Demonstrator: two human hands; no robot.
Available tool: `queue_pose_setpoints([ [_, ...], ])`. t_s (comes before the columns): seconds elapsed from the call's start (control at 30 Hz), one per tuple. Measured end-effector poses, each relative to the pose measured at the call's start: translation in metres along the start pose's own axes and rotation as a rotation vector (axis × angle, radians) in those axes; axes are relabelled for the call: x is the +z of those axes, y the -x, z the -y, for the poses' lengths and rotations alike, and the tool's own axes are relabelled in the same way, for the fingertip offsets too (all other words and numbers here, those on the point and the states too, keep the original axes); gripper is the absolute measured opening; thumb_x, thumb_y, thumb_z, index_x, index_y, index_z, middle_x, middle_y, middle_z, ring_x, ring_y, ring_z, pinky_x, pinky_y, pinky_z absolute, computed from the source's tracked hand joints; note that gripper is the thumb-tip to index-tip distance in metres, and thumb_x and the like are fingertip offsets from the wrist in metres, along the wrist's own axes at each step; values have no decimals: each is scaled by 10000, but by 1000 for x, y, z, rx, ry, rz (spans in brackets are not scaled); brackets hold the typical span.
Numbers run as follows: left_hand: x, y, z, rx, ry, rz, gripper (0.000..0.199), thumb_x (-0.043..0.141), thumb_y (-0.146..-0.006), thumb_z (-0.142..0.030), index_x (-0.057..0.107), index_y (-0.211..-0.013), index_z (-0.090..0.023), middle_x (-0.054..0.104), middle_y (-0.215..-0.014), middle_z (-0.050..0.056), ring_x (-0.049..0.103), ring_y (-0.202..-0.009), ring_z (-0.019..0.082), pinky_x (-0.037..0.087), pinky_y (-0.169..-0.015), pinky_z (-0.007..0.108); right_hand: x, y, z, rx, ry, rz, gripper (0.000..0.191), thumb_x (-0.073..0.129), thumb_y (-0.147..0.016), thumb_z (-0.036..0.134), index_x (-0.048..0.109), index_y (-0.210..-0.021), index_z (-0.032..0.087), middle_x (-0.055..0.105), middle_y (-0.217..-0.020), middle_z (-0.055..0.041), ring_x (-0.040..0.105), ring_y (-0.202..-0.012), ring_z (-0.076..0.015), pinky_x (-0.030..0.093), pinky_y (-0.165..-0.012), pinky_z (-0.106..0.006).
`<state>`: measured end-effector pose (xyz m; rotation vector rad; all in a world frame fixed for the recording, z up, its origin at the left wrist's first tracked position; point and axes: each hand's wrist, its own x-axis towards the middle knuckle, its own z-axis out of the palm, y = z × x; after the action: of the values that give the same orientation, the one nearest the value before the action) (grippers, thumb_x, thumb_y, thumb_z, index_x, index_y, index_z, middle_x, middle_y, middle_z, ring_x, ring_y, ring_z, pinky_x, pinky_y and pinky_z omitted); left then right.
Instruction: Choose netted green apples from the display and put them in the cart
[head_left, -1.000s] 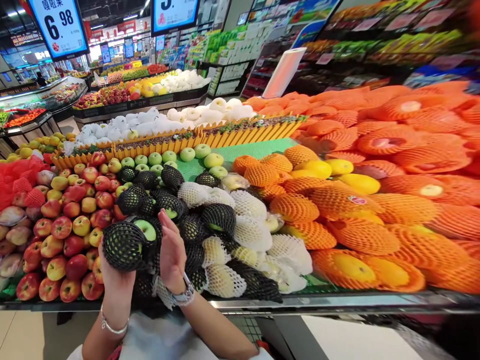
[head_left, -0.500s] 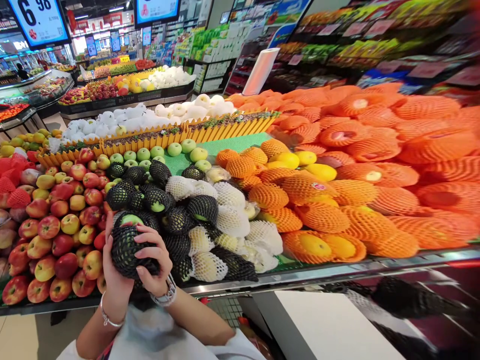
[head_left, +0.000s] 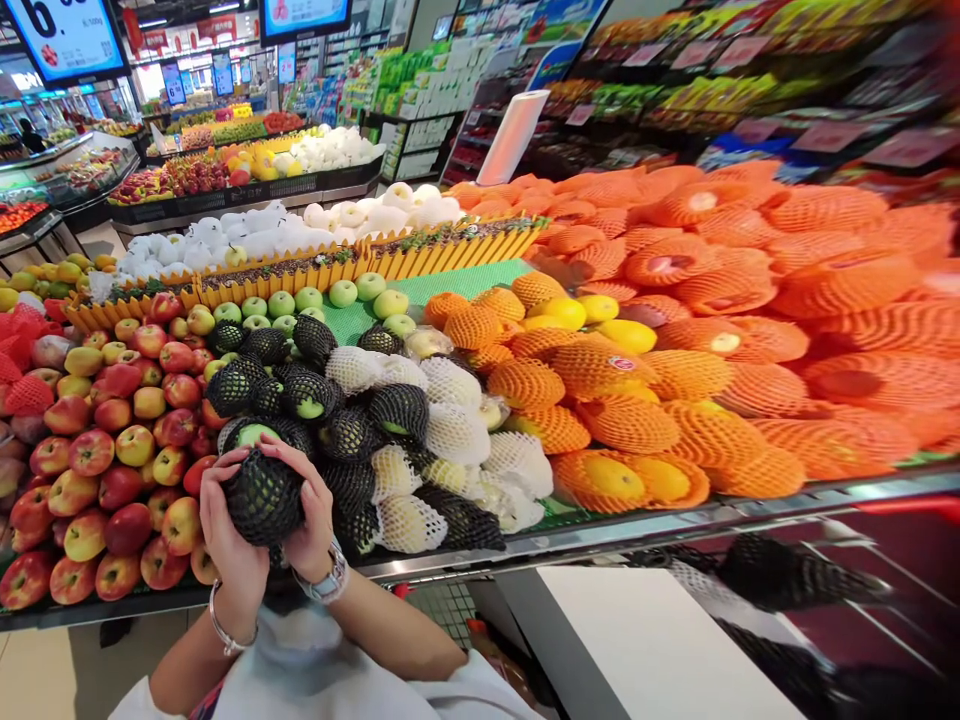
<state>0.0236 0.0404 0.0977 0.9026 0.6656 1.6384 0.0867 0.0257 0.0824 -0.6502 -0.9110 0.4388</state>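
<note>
Netted green apple [head_left: 262, 492] now sits cupped between both hands near the display's front edge; a second ago the right hand [head_left: 311, 520] was open beside it, now it and the left hand [head_left: 225, 530] grasp the net.

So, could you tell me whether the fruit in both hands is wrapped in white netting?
No, the fruit sits in black netting.
</note>
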Motion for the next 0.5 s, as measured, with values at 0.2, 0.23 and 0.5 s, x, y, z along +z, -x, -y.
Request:
queue_pose_setpoints([
  [0.2,-1,-4,-1,18,-76,88,406,533,-927,-537,681,-780,-189,696,-982,33,642,-1013,200,454,-1011,397,-5,0,-1,97,16,-14,366,429,-992,444,741,-1051,260,660,-1252,-56,593,-1194,-252,405,-1088,-477],
  [0.23,-3,-7,-1,-7,-95,109,370,543,-930,-504,702,-816,-190,701,-990,38,642,-1009,200,461,-1001,382,-6,0,-2,117,25,-45,373,410,-999,421,738,-1039,248,677,-1213,-60,604,-1172,-243,411,-1082,-465],
  [0.5,-23,-20,-21,260,-418,508,307,494,-976,-351,778,-995,-236,686,-1184,57,607,-1143,222,425,-1057,358,5,10,-3,293,-240,-99,546,417,-946,502,480,-1419,236,562,-1394,-78,529,-1293,-264,362,-1139,-497],
])
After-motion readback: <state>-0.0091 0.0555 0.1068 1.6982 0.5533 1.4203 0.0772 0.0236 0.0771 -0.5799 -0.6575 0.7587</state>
